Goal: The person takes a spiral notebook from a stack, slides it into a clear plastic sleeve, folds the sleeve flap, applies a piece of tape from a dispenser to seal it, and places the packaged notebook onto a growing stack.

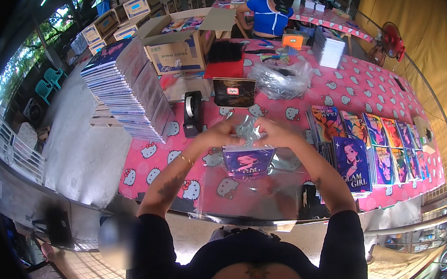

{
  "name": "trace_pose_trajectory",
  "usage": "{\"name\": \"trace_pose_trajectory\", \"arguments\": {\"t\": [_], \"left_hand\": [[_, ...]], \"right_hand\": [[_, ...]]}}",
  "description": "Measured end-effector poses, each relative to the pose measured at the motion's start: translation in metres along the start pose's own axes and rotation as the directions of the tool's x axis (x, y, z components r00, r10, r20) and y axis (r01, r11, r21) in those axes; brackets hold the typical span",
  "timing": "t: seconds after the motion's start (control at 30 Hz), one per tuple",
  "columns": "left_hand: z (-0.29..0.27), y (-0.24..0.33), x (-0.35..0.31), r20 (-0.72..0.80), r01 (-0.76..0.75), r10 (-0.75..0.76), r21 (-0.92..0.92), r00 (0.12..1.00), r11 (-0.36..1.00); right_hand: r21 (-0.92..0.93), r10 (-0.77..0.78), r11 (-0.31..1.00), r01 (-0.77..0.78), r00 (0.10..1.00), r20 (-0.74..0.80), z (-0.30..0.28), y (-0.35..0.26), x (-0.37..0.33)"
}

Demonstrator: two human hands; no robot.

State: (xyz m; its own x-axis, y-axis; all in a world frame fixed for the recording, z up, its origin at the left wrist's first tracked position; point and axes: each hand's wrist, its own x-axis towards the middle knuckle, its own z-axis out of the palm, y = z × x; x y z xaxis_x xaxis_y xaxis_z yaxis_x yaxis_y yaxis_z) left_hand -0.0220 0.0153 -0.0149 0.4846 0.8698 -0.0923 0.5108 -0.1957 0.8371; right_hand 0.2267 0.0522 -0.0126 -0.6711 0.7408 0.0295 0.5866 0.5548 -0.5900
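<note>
Midway along the near side of the pink patterned counter, a purple notebook, perhaps with others under it, sits between the person's forearms, with clear plastic bunched at its far end. The left hand and the right hand come at this plastic from opposite sides, the fingers of each pinching it; whether they also touch the notebook is hard to tell. The step in hand appears to be gathering or folding the plastic. It probably calls for an even pull from both sides — snug, with trapped air pressed out and the fold laid flat. Too hard a tug could stretch the film or bend the cover's corners, so a light pinch seems wiser. A black tape dispenser stands near the left hand, handy should the fold need fixing. Loose clear film lies on the near edge — best kept from creeping under the notebook.
</note>
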Motion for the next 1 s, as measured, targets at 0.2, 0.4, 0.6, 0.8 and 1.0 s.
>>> {"name": "trace_pose_trajectory", "arguments": {"t": [0.2, 0.4, 0.6, 0.8, 1.0], "left_hand": [[-0.034, -0.149, -0.014, -0.785, 0.184, -0.082, 0.041, 0.614, 0.982], [-0.039, -0.196, -0.021, -0.575, -0.037, -0.614, -0.746, 0.541, 0.665], [0.014, -0.257, -0.048, -0.671, -0.311, -0.588, -0.736, 0.451, 0.602], [-0.049, -0.092, -0.028, -0.57, 0.278, 0.07, 0.5, 0.819, 0.82], [-0.052, 0.031, 0.079, 0.523, -0.332, 0.076, 0.416, 0.849, 0.847]], "right_hand": [[0.589, 0.107, 0.802, -0.099, 0.994, 0.021, 0.021, 0.03, -0.002], [0.576, 0.147, 0.813, -0.083, 0.987, -0.066, 0.03, 0.035, -0.002], [0.457, 0.14, 0.884, -0.099, 0.989, -0.057, 0.026, 0.01, -0.003], [0.438, 0.198, 0.888, -0.137, 0.975, -0.097, 0.025, 0.014, -0.012], [0.48, 0.18, 0.871, -0.1, 0.976, -0.124, 0.034, 0.027, -0.007]]}}
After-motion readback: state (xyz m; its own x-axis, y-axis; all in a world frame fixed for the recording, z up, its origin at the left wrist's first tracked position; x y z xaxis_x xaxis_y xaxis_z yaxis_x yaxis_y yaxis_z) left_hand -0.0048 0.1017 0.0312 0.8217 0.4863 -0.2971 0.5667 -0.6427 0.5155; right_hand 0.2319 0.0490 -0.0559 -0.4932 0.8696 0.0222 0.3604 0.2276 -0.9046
